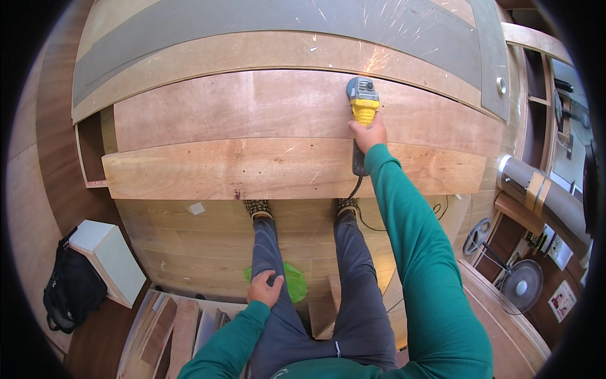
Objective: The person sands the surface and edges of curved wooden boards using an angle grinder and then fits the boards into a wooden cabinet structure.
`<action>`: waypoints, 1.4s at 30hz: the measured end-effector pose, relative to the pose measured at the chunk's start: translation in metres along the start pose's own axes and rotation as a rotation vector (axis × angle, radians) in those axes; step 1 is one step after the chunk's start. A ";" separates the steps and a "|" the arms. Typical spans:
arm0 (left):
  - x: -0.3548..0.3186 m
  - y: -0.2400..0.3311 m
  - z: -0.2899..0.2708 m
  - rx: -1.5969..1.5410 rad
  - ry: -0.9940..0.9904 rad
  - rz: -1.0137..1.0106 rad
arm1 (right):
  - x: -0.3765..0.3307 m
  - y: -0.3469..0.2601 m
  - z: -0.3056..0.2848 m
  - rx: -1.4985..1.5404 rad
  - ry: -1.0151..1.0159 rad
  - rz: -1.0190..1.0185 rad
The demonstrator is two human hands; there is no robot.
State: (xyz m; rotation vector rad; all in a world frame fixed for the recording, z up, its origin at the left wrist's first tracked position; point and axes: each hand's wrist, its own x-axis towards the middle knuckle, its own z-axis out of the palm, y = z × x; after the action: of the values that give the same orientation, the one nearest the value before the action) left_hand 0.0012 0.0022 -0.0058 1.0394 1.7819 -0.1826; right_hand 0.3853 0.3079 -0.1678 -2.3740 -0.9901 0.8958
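Observation:
My right hand (369, 134) grips the yellow and grey body of an angle grinder (364, 108), held over the wooden boards. Orange sparks (377, 60) spray away from its disc end, toward the far side. The cord runs down from the dark rear end of the grinder, past my right foot. My left hand (265, 288) rests on my left thigh near the knee, fingers curled. A dark patch shows between thumb and finger; whether it is a small object or the trouser cloth, I cannot make out.
A pale plank (297, 167) forms the near edge of the bench, with grey sheet (252, 54) behind. Board offcuts (183, 331) lie at lower left, near a black backpack (74, 284) and white box (113, 259). A fan (521, 287) and grey roll (546, 196) are at right.

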 end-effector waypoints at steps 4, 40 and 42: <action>0.000 -0.001 -0.001 0.007 -0.013 -0.013 | -0.011 -0.006 0.002 0.191 -0.002 0.023; 0.003 0.010 -0.002 0.031 -0.008 -0.009 | 0.014 -0.017 0.001 0.431 -0.101 0.182; 0.004 0.012 -0.002 0.030 -0.010 -0.013 | 0.014 -0.014 0.002 0.452 -0.095 0.193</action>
State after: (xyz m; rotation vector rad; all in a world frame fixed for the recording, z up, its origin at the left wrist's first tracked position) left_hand 0.0075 0.0128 -0.0040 1.0469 1.7818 -0.2227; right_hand 0.3852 0.3279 -0.1667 -2.0745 -0.5222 1.1718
